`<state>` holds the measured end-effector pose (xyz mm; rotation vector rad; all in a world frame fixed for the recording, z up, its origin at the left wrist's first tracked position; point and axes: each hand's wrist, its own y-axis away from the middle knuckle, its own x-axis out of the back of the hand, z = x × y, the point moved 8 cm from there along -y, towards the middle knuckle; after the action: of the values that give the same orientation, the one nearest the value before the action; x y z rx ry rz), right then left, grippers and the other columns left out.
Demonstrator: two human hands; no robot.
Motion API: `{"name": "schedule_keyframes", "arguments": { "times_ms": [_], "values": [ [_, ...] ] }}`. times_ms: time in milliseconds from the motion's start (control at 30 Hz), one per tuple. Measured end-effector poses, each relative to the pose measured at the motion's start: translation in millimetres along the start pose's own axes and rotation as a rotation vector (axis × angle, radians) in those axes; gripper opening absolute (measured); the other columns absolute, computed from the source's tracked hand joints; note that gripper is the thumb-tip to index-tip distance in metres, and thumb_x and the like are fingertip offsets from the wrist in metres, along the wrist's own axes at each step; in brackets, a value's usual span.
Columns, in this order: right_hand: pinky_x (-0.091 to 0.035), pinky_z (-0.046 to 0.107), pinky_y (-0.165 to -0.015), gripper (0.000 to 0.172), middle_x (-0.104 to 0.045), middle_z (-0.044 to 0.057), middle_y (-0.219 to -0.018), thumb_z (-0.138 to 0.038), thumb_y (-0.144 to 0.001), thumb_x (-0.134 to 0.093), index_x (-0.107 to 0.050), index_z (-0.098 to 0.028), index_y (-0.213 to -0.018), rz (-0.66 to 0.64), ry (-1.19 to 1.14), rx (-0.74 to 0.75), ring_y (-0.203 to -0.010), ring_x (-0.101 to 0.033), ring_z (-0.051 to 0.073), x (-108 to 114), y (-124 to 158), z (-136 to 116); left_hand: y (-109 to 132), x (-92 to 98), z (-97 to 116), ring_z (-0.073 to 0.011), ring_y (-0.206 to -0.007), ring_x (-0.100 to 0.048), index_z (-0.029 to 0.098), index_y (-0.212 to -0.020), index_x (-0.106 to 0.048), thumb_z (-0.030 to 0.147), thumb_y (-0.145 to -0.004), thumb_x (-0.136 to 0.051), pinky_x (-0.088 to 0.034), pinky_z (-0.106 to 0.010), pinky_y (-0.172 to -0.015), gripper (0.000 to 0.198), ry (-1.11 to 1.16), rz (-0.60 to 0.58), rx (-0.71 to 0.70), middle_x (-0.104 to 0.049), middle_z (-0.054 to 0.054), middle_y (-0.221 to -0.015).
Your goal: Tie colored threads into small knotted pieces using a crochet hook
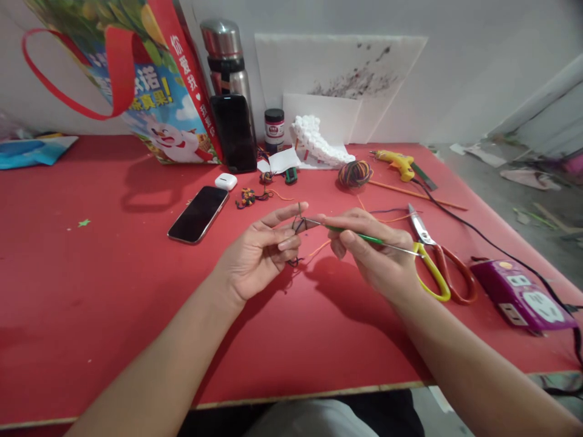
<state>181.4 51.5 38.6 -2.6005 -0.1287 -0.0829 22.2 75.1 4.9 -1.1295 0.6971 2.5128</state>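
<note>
My left hand (264,252) pinches a small piece of dark yarn work (300,226), with a strand looped over the raised index finger. In my right hand (373,246) is a crochet hook (359,235) with a green grip, held like a pen. Its thin metal tip meets the yarn at the left fingertips. An orange strand runs from below the hands back toward a multicoloured yarn ball (355,174). Beyond the left hand lies a small orange and dark crocheted piece (248,196) with loose tails.
Scissors (426,243) and a purple power strip (519,294) lie to the right, with a yellow glue gun (396,162) behind. A phone (198,213) and white earbud case (226,181) lie left. A shopping bag (182,115), steel flask (225,60) and upright black phone (234,133) stand at the back.
</note>
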Motion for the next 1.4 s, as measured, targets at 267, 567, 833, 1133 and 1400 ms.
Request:
{"name": "schedule_keyframes", "arguments": {
  "times_ms": [267,567,833,1133,1400],
  "values": [
    [-0.049,0.032,-0.057,0.018,-0.066,0.005,-0.080,-0.034,-0.093,-0.076,-0.086,-0.025,-0.105,-0.062,-0.267,-0.162,-0.063,-0.058,0.014,7.3,-5.7,13.7,2.2,-0.3,0.6,-0.0016,-0.047,-0.032,0.011,-0.099,-0.084,-0.004,-0.076,-0.067,-0.030,-0.018,-0.046,0.032,-0.165,-0.072,0.046,-0.078,-0.018,-0.091],
    [-0.047,0.032,-0.057,0.016,-0.067,0.006,-0.081,-0.030,-0.092,-0.077,-0.087,-0.021,-0.100,-0.192,-0.245,-0.152,-0.062,-0.057,0.014,18.5,-9.9,6.9,4.0,1.4,-4.4,-0.0024,-0.047,-0.034,0.014,-0.096,-0.085,-0.001,-0.071,-0.071,-0.024,-0.024,-0.049,0.033,-0.303,-0.102,0.113,-0.080,-0.018,-0.092],
    [-0.048,0.032,-0.057,0.019,-0.070,0.007,-0.080,-0.036,-0.092,-0.078,-0.087,-0.022,-0.099,-0.279,-0.099,-0.119,-0.066,-0.060,0.017,24.4,-11.1,-0.3,4.3,2.8,-10.6,-0.0066,-0.048,-0.040,0.014,-0.092,-0.086,-0.002,-0.068,-0.070,-0.026,-0.026,-0.054,0.033,-0.403,-0.102,0.152,-0.059,-0.003,-0.057],
    [-0.057,0.035,-0.070,0.016,-0.076,0.006,-0.086,-0.032,-0.097,-0.070,-0.085,-0.026,-0.099,-0.412,0.204,0.049,-0.078,-0.071,0.020,17.1,-13.1,-22.2,1.8,8.7,-15.1,-0.0058,-0.048,-0.037,0.015,-0.092,-0.085,0.002,-0.066,-0.073,-0.027,-0.025,-0.050,0.032,-0.476,-0.078,0.201,-0.075,-0.011,-0.073],
    [-0.057,0.033,-0.069,0.016,-0.076,0.005,-0.086,-0.026,-0.098,-0.067,-0.083,-0.025,-0.097,-0.503,0.263,0.077,-0.079,-0.072,0.020,8.2,-8.9,-25.9,1.4,9.6,-20.3,-0.0067,-0.047,-0.042,0.014,-0.090,-0.084,0.001,-0.069,-0.070,-0.029,-0.024,-0.051,0.028,-0.634,-0.048,0.178,-0.070,-0.005,-0.060]
  ]
}}
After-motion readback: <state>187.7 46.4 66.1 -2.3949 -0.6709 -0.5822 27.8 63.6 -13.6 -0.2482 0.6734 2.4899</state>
